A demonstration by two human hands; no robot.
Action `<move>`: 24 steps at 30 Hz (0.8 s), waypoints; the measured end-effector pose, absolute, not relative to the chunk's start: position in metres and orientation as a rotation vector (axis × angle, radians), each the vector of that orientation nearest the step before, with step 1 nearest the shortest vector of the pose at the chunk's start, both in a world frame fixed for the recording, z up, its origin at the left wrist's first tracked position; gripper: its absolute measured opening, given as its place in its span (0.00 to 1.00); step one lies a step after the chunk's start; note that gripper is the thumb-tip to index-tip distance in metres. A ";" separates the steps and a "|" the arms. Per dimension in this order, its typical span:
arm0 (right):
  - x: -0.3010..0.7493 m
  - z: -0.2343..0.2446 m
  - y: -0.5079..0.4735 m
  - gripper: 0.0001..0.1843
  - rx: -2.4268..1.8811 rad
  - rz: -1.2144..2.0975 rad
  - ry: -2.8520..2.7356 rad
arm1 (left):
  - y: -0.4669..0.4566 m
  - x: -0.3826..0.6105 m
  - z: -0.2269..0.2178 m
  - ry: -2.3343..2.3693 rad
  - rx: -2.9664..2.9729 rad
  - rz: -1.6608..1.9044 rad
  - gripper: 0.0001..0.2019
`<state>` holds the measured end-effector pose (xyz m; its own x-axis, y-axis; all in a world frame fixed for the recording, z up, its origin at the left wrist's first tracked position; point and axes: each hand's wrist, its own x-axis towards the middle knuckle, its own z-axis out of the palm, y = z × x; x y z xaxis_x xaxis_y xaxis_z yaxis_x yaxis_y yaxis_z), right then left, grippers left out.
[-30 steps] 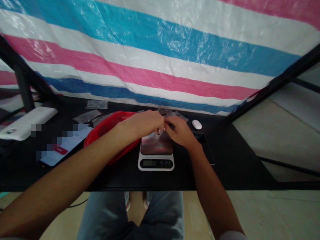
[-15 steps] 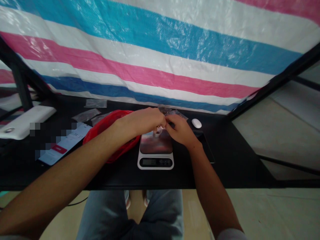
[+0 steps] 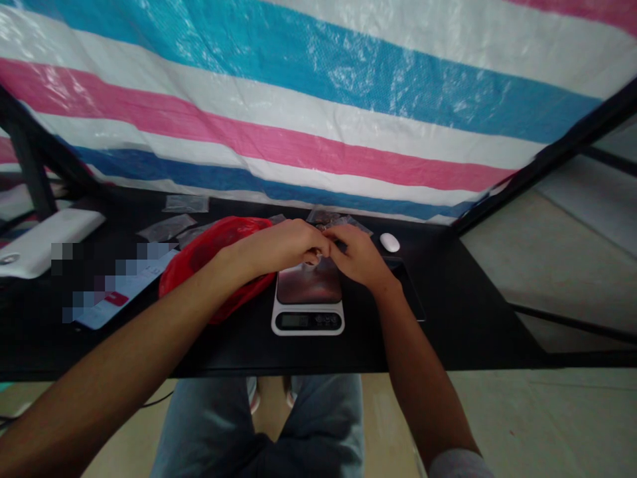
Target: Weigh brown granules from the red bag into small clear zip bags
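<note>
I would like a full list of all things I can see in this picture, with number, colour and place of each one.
striped tarpaulin: one, blue, white and pink, behind desk
desk: one, black, below everything
digital kitchen scale: one, white, desk centre
plastic bag: one, red, left of scale
small clear bags: several, transparent, far side of desk
mouse: one, white, right of hands
mouse pad: one, black, right of scale
phone: one, screen pixelated, left of red bag
device: one, white, far left
jeans: one pair, blue, below desk
left hand: one, above scale
right hand: one, above scale
</note>
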<state>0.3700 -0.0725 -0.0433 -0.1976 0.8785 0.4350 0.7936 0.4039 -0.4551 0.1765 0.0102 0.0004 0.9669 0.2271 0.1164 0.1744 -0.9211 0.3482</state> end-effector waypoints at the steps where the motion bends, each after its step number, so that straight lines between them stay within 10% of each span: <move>1: 0.370 -0.043 -0.073 0.10 -1.417 0.173 -2.021 | 0.010 0.175 0.001 0.274 2.774 0.236 0.06; 13: 0.369 -0.041 -0.074 0.10 -1.450 0.186 -1.994 | 0.009 0.150 0.015 0.369 2.740 0.330 0.12; 24: 0.386 -0.034 -0.085 0.03 -1.607 0.598 -2.042 | 0.001 0.082 0.006 0.958 2.674 -0.277 0.10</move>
<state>0.3858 -0.0849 -0.0336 -0.2029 0.9746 0.0946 0.7693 0.2184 -0.6003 0.0818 0.0011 0.0064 0.7607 0.5885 -0.2737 0.6437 -0.7381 0.2020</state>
